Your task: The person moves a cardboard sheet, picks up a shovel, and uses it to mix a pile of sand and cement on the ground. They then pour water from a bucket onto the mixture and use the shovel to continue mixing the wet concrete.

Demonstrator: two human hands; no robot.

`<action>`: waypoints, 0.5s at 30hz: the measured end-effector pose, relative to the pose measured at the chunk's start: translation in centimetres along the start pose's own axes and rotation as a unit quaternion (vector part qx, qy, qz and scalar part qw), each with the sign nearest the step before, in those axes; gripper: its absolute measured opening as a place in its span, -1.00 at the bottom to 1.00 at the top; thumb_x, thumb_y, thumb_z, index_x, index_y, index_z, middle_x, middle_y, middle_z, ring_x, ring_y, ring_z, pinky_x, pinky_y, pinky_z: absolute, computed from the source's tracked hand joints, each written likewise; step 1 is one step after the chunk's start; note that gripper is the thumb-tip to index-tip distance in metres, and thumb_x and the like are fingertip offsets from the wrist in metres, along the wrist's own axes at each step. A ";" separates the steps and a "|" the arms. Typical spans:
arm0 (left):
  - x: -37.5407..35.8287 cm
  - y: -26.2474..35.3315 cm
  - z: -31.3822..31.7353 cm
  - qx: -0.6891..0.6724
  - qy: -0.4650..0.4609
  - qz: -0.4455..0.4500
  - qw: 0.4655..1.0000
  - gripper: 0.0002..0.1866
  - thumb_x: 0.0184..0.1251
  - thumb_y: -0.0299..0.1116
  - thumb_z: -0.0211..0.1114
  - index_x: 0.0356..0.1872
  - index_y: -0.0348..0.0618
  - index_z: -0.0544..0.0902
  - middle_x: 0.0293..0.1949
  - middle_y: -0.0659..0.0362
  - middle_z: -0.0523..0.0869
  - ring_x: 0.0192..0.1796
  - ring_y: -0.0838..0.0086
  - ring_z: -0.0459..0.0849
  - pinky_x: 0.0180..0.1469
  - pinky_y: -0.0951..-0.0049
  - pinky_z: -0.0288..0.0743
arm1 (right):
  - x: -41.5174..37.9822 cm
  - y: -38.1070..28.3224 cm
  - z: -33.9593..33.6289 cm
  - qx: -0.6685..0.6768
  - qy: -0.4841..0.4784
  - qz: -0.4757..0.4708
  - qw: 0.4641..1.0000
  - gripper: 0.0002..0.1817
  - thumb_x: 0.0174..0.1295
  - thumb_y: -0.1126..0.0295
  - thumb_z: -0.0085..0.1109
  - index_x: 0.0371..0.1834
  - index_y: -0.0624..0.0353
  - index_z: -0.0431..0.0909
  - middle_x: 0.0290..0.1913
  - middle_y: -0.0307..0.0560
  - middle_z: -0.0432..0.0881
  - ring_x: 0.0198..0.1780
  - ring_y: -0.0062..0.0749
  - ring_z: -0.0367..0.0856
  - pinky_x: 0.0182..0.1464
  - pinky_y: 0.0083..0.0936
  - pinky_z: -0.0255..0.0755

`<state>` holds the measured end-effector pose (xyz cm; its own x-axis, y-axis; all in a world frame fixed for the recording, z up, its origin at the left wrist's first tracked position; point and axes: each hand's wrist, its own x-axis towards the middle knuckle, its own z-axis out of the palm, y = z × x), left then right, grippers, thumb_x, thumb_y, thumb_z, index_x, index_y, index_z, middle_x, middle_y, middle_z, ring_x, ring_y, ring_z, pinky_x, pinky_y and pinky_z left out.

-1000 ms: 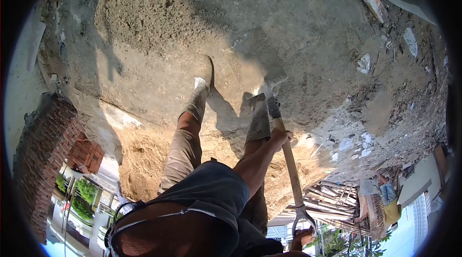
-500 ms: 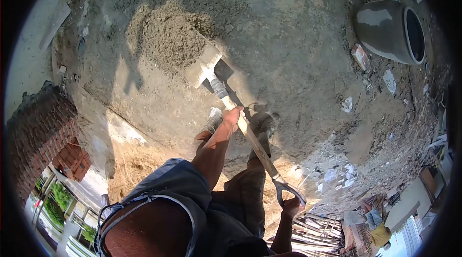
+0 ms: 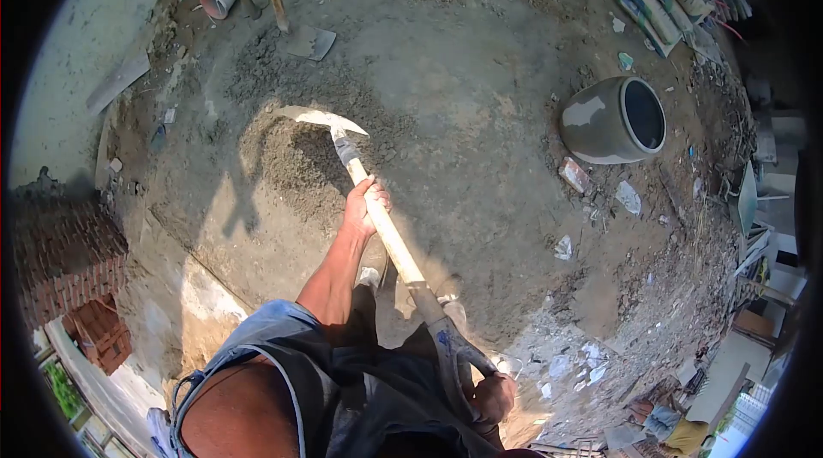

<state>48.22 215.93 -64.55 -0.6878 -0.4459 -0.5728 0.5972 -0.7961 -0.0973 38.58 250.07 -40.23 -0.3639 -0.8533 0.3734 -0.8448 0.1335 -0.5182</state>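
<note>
A long wooden-handled shovel (image 3: 399, 254) slants across the view, gripped by both my hands. My left hand (image 3: 367, 203) is wrapped round the upper shaft, just below the dark binding near the blade. At the other end, close to my body, my right hand (image 3: 494, 396) is closed on the grip. The shovel's blade (image 3: 321, 117) shows nearly edge-on, turned sideways over the far part of a pile of damp sandy mix (image 3: 296, 162). Part of the pile lies in shadow under the blade.
Beyond the pile, a second shovel (image 3: 310, 43) rests near a pale bucket (image 3: 219, 1). A large glazed jar (image 3: 604, 123) lies to the right, with a broken brick (image 3: 574, 175) beside it. Filled sacks (image 3: 656, 8) sit at the far right; stacked bricks (image 3: 73, 291) stand left.
The shovel blade has moved forward from the pile's near edge to over its far part and turned edge-on. Both hands keep their hold, and the view has tilted up.
</note>
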 end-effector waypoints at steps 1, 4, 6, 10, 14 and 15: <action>-0.4 -0.6 1.8 -0.015 -0.022 -0.003 1.000 -0.70 0.26 -0.17 0.10 -0.63 -0.03 0.37 -0.71 0.29 0.37 -0.61 0.48 0.42 -0.49 0.48 0.39 | 0.4 0.2 -1.1 -0.013 -0.005 -0.002 1.000 -0.78 -0.11 0.53 0.26 -0.66 0.09 0.36 -0.63 -0.19 0.41 -0.56 -0.31 0.45 -0.32 -0.28 0.39; -0.7 -3.0 6.1 -0.030 -0.022 -0.005 0.999 -0.72 0.24 -0.21 0.13 -0.62 -0.04 0.38 -0.71 0.28 0.37 -0.60 0.48 0.42 -0.48 0.47 0.40 | 3.0 0.5 -4.0 -0.027 0.048 -0.013 0.998 -0.79 0.01 0.54 0.19 -0.62 0.12 0.33 -0.63 -0.18 0.42 -0.58 -0.28 0.42 -0.32 -0.27 0.38; -0.9 -5.0 8.6 -0.032 -0.035 -0.031 0.998 -0.74 0.23 -0.25 0.16 -0.61 -0.07 0.38 -0.71 0.28 0.37 -0.59 0.46 0.43 -0.46 0.46 0.41 | 5.2 0.1 -5.6 -0.049 0.057 -0.001 0.997 -0.78 0.03 0.54 0.18 -0.60 0.13 0.30 -0.64 -0.16 0.41 -0.60 -0.25 0.41 -0.33 -0.30 0.38; 0.3 -7.8 12.7 0.006 0.003 -0.005 1.000 -0.78 0.24 -0.32 0.13 -0.57 -0.11 0.38 -0.67 0.23 0.41 -0.57 0.43 0.44 -0.40 0.40 0.46 | 10.3 -0.3 -6.7 -0.055 0.111 -0.021 0.992 -0.76 0.00 0.50 0.24 -0.64 0.12 0.32 -0.67 -0.16 0.39 -0.62 -0.26 0.39 -0.43 -0.35 0.34; 3.3 -10.3 15.5 0.045 0.060 -0.007 0.997 -0.92 0.26 -0.43 0.08 -0.42 -0.15 0.40 -0.58 0.17 0.44 -0.48 0.40 0.47 -0.29 0.32 0.50 | 15.4 0.5 -7.2 -0.096 0.089 -0.041 0.991 -0.78 -0.12 0.45 0.28 -0.67 0.09 0.37 -0.66 -0.21 0.41 -0.63 -0.32 0.42 -0.51 -0.45 0.28; 4.2 -11.3 16.3 0.063 0.067 -0.023 0.995 -0.92 0.26 -0.43 0.07 -0.41 -0.16 0.41 -0.55 0.16 0.45 -0.46 0.40 0.47 -0.27 0.33 0.50 | 17.4 0.6 -8.5 -0.075 0.008 -0.020 0.997 -0.82 -0.21 0.40 0.29 -0.62 0.06 0.43 -0.63 -0.22 0.43 -0.59 -0.33 0.46 -0.51 -0.45 0.27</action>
<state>31.90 216.36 -52.58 -0.6472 -0.3550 -0.6746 0.5038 -0.8633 -0.0290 28.36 239.59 -27.49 -0.3337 -0.8519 0.4036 -0.9076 0.1746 -0.3818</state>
